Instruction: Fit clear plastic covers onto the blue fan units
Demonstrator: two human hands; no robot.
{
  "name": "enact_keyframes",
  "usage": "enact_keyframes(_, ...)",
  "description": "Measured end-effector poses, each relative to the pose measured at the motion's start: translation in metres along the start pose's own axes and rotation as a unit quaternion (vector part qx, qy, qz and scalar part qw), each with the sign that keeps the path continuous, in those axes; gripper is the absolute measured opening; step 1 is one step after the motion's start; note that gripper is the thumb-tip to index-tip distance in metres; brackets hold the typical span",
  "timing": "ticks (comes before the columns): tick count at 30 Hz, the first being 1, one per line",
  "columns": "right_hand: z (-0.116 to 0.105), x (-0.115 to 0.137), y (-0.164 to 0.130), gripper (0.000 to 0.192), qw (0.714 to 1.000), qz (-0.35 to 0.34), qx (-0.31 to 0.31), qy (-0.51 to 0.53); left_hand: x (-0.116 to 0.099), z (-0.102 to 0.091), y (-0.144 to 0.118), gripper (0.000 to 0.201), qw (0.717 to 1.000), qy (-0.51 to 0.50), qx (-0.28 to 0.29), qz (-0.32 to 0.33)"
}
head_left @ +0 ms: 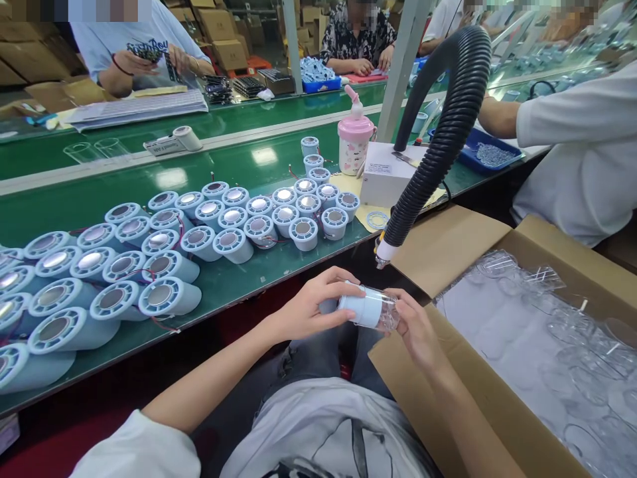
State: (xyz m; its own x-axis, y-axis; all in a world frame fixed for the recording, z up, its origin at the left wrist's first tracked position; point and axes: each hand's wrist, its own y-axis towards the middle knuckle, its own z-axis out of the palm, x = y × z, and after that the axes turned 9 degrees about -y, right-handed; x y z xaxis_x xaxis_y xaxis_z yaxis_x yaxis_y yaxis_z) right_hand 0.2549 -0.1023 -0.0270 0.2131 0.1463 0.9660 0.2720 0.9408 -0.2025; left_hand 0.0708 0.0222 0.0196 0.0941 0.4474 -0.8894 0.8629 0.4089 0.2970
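The light-blue plastic cylinder (364, 307) lies on its side in mid-air above the person's lap, between the two hands, with a clear, see-through plastic cup (388, 317) around its right-hand part. The left hand (326, 302) grips the blue end from the left: its thumb presses the near side, while the forefinger reaches across the top, so the cylinder's wall sits pinched between them. The other left fingers are curled behind and partly hidden, so I cannot tell whether they touch it. The right hand (418, 328) holds the clear end, its thumb and fingertips bent around the far rim, the cup lying just to the left of the palm; what the lower fingers do cannot be told. Just above the held piece, and apart from it, hangs the metal-tipped white nozzle (383, 254) of a thick black ribbed hose (455, 99). To the left, many light-blue cylinders with silvery round centres (231, 242) stand in close rows on the glossy green table (239, 279). To the right, near the right forearm, an open brown cardboard box (448, 385) holds clear plastic cups (577, 338)
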Motion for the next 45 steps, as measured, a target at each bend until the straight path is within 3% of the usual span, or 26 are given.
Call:
enact_keyframes(4,-0.002,0.003,-0.004,0.033,1.000,0.013,0.021,0.005,0.001,0.003,-0.005,0.026,0.999,0.018,-0.009,0.042)
enact_keyframes(10,-0.002,0.005,-0.010,0.032,0.999,0.019,0.031,-0.004,-0.001,0.007,-0.013,0.026,0.998,0.023,-0.005,0.057)
enact_keyframes(19,-0.005,0.000,-0.014,0.030,0.999,0.021,0.047,-0.012,-0.003,0.005,-0.023,0.032,0.992,0.017,0.042,0.114)
enact_keyframes(25,-0.004,0.004,-0.018,0.026,0.996,0.002,0.088,-0.031,-0.003,0.004,-0.030,0.024,0.993,-0.023,0.063,0.097)
enact_keyframes(31,0.001,0.018,-0.030,0.036,0.977,-0.085,0.143,-0.132,-0.003,0.015,-0.036,0.090,0.987,-0.156,-0.018,0.031)
enact_keyframes(34,-0.002,0.020,-0.034,0.042,0.953,-0.163,0.138,-0.215,-0.008,0.015,-0.038,0.091,0.976,-0.217,-0.006,-0.014)
enact_keyframes(38,-0.006,0.022,-0.039,0.048,0.915,-0.243,0.128,-0.296,-0.014,0.011,-0.040,0.089,0.976,-0.212,0.016,-0.056)
enact_keyframes(41,-0.006,0.025,-0.043,0.049,0.909,-0.241,0.124,-0.318,-0.016,0.009,-0.040,0.089,0.983,-0.179,0.029,-0.035)
enact_keyframes(45,-0.007,0.028,-0.047,0.048,0.930,-0.182,0.132,-0.291,-0.017,0.010,-0.040,0.090,0.992,-0.116,0.045,-0.003)
